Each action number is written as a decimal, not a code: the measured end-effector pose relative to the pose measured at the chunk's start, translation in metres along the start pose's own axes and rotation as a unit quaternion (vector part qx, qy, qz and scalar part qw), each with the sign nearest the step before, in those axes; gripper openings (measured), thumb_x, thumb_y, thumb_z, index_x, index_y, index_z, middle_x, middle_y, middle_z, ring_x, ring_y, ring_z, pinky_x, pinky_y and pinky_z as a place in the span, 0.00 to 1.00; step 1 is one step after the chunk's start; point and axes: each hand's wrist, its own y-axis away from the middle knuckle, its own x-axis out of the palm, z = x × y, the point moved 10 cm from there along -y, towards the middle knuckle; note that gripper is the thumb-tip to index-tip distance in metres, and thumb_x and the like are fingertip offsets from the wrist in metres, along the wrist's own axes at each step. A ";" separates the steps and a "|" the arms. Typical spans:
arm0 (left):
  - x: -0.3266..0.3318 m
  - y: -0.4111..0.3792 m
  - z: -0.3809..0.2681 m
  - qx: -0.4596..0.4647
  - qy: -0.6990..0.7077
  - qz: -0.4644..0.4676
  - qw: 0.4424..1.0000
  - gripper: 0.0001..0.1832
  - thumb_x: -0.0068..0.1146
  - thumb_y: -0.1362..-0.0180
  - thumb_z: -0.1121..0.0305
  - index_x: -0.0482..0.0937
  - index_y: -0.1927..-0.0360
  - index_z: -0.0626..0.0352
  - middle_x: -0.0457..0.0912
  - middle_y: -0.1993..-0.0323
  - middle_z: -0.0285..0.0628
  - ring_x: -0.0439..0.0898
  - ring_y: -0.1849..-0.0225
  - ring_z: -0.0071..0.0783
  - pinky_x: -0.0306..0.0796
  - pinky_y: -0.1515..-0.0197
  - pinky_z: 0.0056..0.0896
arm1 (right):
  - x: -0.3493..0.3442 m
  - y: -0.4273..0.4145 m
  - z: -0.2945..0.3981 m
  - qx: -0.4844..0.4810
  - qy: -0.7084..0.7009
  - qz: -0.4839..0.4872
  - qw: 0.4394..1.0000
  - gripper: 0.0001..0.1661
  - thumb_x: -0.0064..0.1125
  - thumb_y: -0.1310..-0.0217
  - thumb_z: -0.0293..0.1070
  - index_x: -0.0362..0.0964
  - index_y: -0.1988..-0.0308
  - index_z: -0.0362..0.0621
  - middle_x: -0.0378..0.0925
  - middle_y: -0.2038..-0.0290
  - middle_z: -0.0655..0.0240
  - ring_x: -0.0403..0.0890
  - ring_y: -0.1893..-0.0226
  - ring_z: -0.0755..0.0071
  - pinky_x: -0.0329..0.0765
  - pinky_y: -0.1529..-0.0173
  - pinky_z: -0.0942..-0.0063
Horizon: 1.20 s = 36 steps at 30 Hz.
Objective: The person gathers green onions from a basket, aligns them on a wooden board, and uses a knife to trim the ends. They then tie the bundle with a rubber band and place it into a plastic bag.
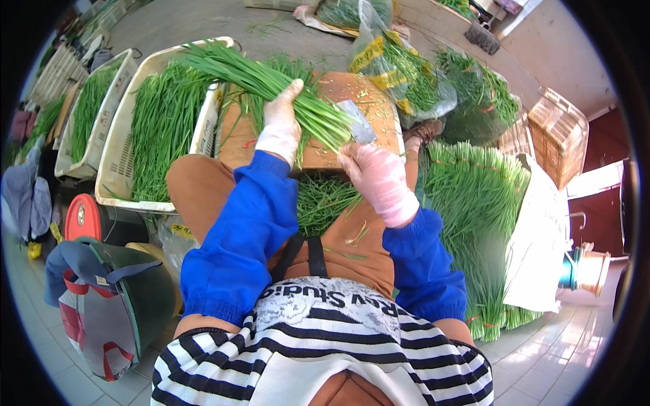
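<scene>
My left hand (282, 119), in a pale glove, grips a bunch of garlic chives (254, 76) around the middle. The long green leaves point to the upper left, and the pale stalk ends lie at the lower right. My right hand (381, 175), in a pinkish glove, is curled with its fingertips at those stalk ends. Close above it is a flat metal blade (361, 124), partly behind the stalks. Its handle is not visible, so I cannot tell whether my right hand holds it. Beneath is a wooden board (350, 83) with scraps and loose chives.
Chives fill a white plastic crate (104, 175) on the left. Loose greens (325, 203) lie between my legs. Tied chive bundles (472, 203) are stacked on the right beside a white sack (538, 243). Plastic bags of greens (411, 76) stand beyond the board. A bucket with a red lid (81, 218) is on the left.
</scene>
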 end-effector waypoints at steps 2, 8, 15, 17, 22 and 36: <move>-0.010 -0.006 0.001 0.017 -0.004 0.029 0.999 0.15 0.60 0.50 0.81 0.73 0.58 0.67 0.78 0.65 0.42 0.80 0.66 0.37 0.79 0.64 0.38 | -0.024 0.006 0.031 -0.084 0.079 -0.118 0.986 0.15 0.61 0.48 0.44 0.76 0.62 0.50 0.77 0.62 0.63 0.76 0.57 0.53 0.70 0.58 0.52; -0.013 0.027 0.014 0.035 -0.075 0.069 0.994 0.11 0.60 0.46 0.74 0.75 0.59 0.59 0.79 0.67 0.36 0.79 0.66 0.29 0.76 0.62 0.31 | 0.009 -0.018 0.038 -0.056 0.132 -0.123 0.982 0.80 0.75 0.71 0.57 0.23 0.31 0.47 0.61 0.40 0.48 0.62 0.39 0.43 0.59 0.37 0.50; -0.008 0.052 0.041 -0.191 0.058 0.207 0.958 0.21 0.60 0.43 0.60 0.74 0.51 0.61 0.79 0.57 0.43 0.79 0.57 0.33 0.76 0.53 0.37 | 0.088 -0.012 -0.005 0.020 -0.203 -0.017 0.979 0.77 0.75 0.65 0.47 0.22 0.32 0.41 0.65 0.44 0.43 0.74 0.50 0.44 0.74 0.51 0.62; -0.009 0.057 0.035 -0.169 0.020 0.211 0.963 0.21 0.62 0.45 0.63 0.73 0.51 0.64 0.80 0.56 0.43 0.80 0.57 0.32 0.77 0.54 0.34 | 0.082 -0.010 0.004 0.009 -0.185 -0.019 0.982 0.76 0.75 0.65 0.47 0.22 0.33 0.40 0.66 0.45 0.42 0.76 0.52 0.44 0.74 0.53 0.62; -0.020 0.049 0.024 -0.103 -0.093 0.213 0.967 0.20 0.61 0.48 0.74 0.73 0.51 0.64 0.80 0.60 0.40 0.81 0.62 0.29 0.77 0.56 0.29 | 0.074 -0.019 -0.003 0.022 -0.418 -0.024 0.908 0.62 0.68 0.53 0.49 0.36 0.33 0.37 0.66 0.42 0.46 0.74 0.48 0.52 0.72 0.48 0.66; -0.038 0.035 0.019 -0.163 -0.074 0.166 0.970 0.16 0.59 0.47 0.73 0.75 0.54 0.66 0.81 0.60 0.44 0.82 0.61 0.33 0.78 0.58 0.32 | 0.044 -0.051 -0.036 0.073 -0.654 -0.079 0.749 0.21 0.54 0.38 0.43 0.74 0.54 0.38 0.77 0.55 0.63 0.75 0.52 0.72 0.69 0.46 0.71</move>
